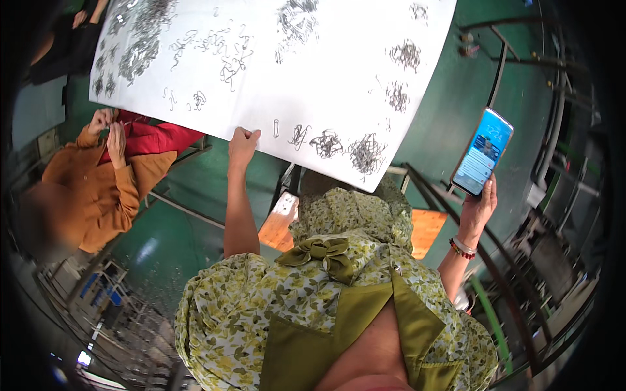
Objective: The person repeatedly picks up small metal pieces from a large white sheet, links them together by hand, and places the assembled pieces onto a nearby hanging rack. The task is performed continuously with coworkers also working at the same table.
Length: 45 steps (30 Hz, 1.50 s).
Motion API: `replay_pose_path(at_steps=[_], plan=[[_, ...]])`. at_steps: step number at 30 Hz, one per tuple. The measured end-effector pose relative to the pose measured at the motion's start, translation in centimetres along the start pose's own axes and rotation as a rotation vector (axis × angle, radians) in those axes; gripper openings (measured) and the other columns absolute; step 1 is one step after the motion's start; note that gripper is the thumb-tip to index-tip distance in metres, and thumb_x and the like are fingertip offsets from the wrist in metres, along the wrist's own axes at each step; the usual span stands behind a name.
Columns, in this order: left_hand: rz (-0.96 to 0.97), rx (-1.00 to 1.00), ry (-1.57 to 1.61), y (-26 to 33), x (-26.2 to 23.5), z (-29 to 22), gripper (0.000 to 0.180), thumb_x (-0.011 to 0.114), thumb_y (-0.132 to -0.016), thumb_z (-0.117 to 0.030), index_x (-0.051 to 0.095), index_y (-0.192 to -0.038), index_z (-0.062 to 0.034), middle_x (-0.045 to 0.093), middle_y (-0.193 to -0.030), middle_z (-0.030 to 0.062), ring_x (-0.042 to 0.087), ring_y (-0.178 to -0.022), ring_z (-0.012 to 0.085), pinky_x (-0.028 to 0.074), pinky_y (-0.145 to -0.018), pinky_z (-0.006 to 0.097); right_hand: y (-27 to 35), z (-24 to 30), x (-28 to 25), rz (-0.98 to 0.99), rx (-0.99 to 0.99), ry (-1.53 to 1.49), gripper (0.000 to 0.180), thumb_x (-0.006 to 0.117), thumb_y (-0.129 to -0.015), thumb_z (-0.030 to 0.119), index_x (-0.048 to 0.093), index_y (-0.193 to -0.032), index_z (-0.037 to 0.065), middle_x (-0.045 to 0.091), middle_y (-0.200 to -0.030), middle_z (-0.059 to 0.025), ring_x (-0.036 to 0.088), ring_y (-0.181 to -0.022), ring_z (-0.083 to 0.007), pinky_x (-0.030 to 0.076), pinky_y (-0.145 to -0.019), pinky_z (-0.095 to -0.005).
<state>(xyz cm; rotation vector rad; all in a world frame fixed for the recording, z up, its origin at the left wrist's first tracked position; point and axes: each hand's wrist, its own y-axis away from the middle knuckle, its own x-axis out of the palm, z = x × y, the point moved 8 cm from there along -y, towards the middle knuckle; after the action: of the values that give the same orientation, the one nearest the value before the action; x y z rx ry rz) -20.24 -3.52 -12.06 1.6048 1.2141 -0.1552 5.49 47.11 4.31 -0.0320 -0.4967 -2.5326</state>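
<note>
Phone (484, 151): blue-and-white screen. Tabletop (339, 78) white; curled pieces (366, 155) black. Dress (228, 319) green-and-white floral, bow (318, 249) olive.

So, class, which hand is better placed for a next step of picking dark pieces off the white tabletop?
Likely the left hand: it touches the near edge of the white tabletop, near dark pieces. The right hand is farther off, holding a phone.

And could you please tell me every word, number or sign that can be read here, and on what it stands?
Blue-lit rectangular phone in the right hand: marks and text lines, too small to read.
White flat tabletop by the left hand: no lettering seen, only thin dark curled pieces.
</note>
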Motion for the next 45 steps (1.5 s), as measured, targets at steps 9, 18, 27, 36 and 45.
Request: replay_pose_path(at_steps=[9, 18, 27, 36, 45], plan=[[0.275, -0.107, 0.192, 0.6, -0.8, -1.2, 0.05, 0.05, -0.087, -0.048, 0.051, -0.091, 0.001, 0.059, -0.073, 0.0082, 0.057, -0.061, 0.0132, 0.05, -0.057, 0.026, 6.0, -3.7, -2.2, -0.1, 0.027, -0.176, 0.039, 0.051, -0.091, 0.02, 0.046, -0.122, -0.003, 0.058, -0.111, -0.0115, 0.059, -0.097, -0.0216, 0.051, -0.083, -0.0351], [0.269, 0.074, 0.493, -0.9, 1.5, -1.9, 0.051, 0.048, -0.088, -0.05, 0.05, -0.091, 0.0012, 0.038, -0.06, -0.0009, 0.035, -0.051, 0.008, 0.031, -0.044, 0.022, 2.6, -4.5, -3.4, 0.11, -0.047, -0.177, 0.038, 0.053, -0.09, 0.02, 0.047, -0.12, -0.002, 0.057, -0.112, -0.0099, 0.057, -0.099, -0.0204, 0.05, -0.082, -0.0368], [-0.009, 0.315, 0.333, -5.1, 4.2, -0.7, 0.052, 0.058, -0.084, -0.046, 0.054, -0.107, -0.0004, 0.056, -0.093, 0.0125, 0.051, -0.084, 0.0168, 0.042, -0.072, 0.029, 0.2, -5.8, -3.1, 0.191, 0.006, -0.125, 0.042, 0.054, -0.088, 0.016, 0.044, -0.122, -0.007, 0.052, -0.118, -0.014, 0.054, -0.103, -0.0242, 0.047, -0.086, -0.0378], [0.079, 0.285, 0.316, -6.2, 5.1, -1.4, 0.047, 0.062, -0.082, -0.038, 0.054, -0.11, -0.0015, 0.057, -0.099, 0.0143, 0.052, -0.086, 0.0189, 0.044, -0.074, 0.031, 1.1, -5.3, -4.5, 0.094, -0.033, -0.141, 0.047, 0.06, -0.084, 0.019, 0.045, -0.12, -0.007, 0.052, -0.116, -0.0154, 0.054, -0.102, -0.0271, 0.047, -0.086, -0.0395], [0.028, 0.292, 0.26, -5.7, 5.0, -2.3, 0.047, 0.065, -0.079, -0.037, 0.055, -0.11, -0.0022, 0.058, -0.092, 0.0145, 0.054, -0.087, 0.022, 0.044, -0.079, 0.033, 0.9, -6.0, -5.8, 0.031, -0.054, -0.2, 0.045, 0.054, -0.087, 0.017, 0.042, -0.122, -0.009, 0.05, -0.117, -0.0188, 0.053, -0.104, -0.0305, 0.047, -0.089, -0.0447]])
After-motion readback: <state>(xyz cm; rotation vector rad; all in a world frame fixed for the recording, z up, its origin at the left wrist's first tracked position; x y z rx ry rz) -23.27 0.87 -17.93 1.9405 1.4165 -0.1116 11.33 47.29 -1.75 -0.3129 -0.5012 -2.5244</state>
